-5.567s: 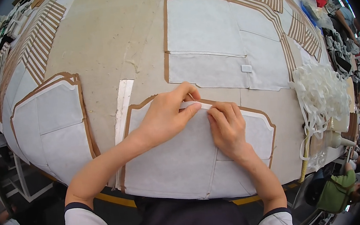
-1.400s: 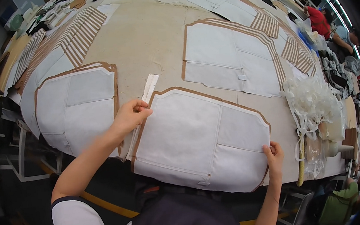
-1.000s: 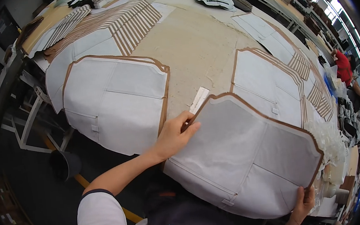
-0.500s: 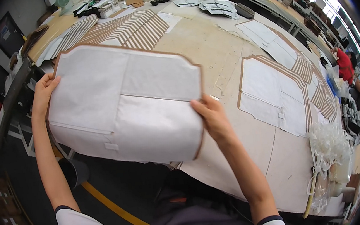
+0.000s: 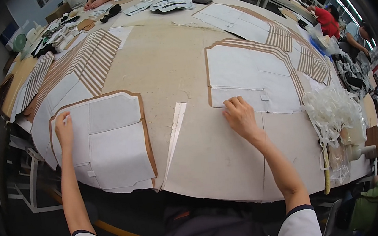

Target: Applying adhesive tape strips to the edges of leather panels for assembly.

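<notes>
A white fabric panel [image 5: 121,155] with brown edging and sewn seams lies near the table's front left edge, partly over other pieces. My left hand [image 5: 64,131] is over its left part, fingers loosely bent, with nothing visible in them. On the right lies a stack of similar white panels [image 5: 239,69], their brown edges fanned out along the far and right sides. My right hand [image 5: 243,118] is at the near edge of this stack, palm down, fingers bent and slightly apart. Whether its fingertips touch the top panel I cannot tell.
A narrow white strip [image 5: 174,135] lies between the panels. Fanned brown-edged pieces [image 5: 95,58] lie at the far left. More stacked panels [image 5: 239,23] are at the far right, near a bundle of clear plastic [image 5: 331,110]. Other people work around the table.
The white panel that both hands held up is now down on the table at the left. My right hand has let go and moved right to the other stack. The view has shifted.
</notes>
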`<state>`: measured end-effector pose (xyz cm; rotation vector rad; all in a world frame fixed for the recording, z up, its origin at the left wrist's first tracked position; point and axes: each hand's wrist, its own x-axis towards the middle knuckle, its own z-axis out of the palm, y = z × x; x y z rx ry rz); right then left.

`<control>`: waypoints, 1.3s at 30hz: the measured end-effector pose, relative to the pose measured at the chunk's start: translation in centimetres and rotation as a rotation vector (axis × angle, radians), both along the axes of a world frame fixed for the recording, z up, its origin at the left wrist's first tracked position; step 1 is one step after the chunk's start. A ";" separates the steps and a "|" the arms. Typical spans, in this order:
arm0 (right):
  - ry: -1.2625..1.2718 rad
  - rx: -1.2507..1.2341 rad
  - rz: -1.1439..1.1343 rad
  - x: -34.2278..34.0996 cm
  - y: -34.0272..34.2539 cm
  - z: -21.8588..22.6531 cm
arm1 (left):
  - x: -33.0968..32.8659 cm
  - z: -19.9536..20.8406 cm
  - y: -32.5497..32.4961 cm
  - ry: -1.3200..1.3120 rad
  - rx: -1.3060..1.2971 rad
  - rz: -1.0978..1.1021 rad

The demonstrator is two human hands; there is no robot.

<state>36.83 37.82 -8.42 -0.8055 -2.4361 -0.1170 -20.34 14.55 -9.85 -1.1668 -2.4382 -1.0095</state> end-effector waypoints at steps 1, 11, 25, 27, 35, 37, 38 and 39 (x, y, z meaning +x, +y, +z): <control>0.003 -0.001 -0.018 1.6 0.9 -0.2 | 3.3 0.6 2.3 -0.103 0.015 -0.116; -0.210 0.161 -0.065 2.3 3.6 -2.0 | 35.4 1.8 17.2 -0.131 -0.127 -1.053; 0.554 0.199 -0.170 12.2 20.2 17.6 | 46.0 0.7 22.8 0.138 0.308 -0.960; 0.450 0.394 -0.122 12.1 18.6 24.3 | 45.7 1.7 22.1 0.143 0.312 -0.918; 0.318 0.114 0.149 10.3 -1.9 31.0 | 42.7 5.1 20.2 -1.579 -0.052 -0.989; 0.243 0.398 0.310 9.1 -6.7 26.9 | 41.0 4.8 18.9 -1.644 -0.076 -1.092; 0.151 0.361 0.262 8.6 -10.7 24.6 | 39.3 4.3 18.2 -1.717 -0.070 -1.090; 0.056 0.325 0.213 8.3 -15.0 22.8 | 37.6 4.1 17.3 -1.791 -0.063 -1.090</control>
